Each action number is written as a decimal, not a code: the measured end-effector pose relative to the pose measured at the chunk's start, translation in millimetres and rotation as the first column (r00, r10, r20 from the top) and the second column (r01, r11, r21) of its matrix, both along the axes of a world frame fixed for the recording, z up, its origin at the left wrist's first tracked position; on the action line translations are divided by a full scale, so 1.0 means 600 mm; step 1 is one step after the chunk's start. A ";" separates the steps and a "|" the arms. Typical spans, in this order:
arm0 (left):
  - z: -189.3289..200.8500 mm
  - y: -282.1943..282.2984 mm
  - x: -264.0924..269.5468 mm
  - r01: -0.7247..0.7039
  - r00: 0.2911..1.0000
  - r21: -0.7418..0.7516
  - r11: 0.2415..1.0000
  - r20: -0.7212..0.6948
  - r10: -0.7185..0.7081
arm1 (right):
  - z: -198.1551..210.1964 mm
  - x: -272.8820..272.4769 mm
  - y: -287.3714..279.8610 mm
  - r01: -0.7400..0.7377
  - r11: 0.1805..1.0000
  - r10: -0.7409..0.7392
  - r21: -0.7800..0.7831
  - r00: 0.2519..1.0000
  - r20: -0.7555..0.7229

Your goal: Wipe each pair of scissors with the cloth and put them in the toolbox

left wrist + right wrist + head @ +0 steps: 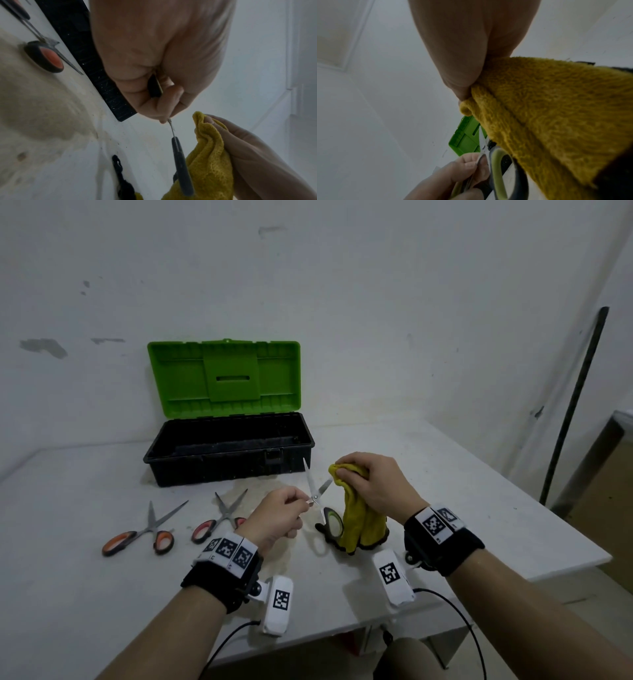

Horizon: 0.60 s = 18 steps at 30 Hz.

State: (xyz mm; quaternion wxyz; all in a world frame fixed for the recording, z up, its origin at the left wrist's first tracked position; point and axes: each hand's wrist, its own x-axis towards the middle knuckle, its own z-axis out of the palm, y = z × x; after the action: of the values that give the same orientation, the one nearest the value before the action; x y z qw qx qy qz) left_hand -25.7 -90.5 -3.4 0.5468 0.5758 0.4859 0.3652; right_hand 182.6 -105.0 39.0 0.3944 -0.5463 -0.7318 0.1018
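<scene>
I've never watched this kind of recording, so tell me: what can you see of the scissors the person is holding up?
The green-handled scissors have shiny metal blades spread open, tips pointing up toward the toolbox. Their loops look grey-black with green lining. The left hand pinches them near the pivot, one loop hanging free above the table. The yellow cloth in the right hand hangs right beside them; contact is unclear.
</scene>
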 end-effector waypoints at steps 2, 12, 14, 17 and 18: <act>-0.002 0.001 -0.001 -0.012 1.000 0.042 0.999 -0.006 0.012 | -0.001 -0.006 0.000 -0.025 1.000 0.025 -0.019 0.999 0.033; -0.002 0.002 -0.007 -0.205 0.978 0.213 0.955 0.093 0.189 | -0.009 -0.022 0.000 -0.025 0.996 0.032 -0.088 0.996 0.086; -0.006 0.002 -0.003 -0.255 0.959 0.166 0.953 0.171 0.226 | -0.011 -0.024 -0.001 -0.031 0.994 0.039 -0.102 0.996 0.078; -0.009 0.002 0.006 -0.294 0.887 -0.006 0.956 0.370 0.275 | -0.012 -0.028 -0.005 -0.051 0.992 0.058 -0.112 0.997 0.060; -0.007 0.002 0.009 -0.282 0.860 -0.062 0.957 0.427 0.281 | -0.011 -0.030 -0.006 -0.058 0.992 0.065 -0.112 0.996 0.061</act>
State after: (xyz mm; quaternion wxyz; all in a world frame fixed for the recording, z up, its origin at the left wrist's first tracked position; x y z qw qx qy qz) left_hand -20.5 -89.4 -7.8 0.5806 0.4045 0.4312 0.5598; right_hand 164.8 -108.6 32.2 0.3368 -0.5474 -0.7539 0.1364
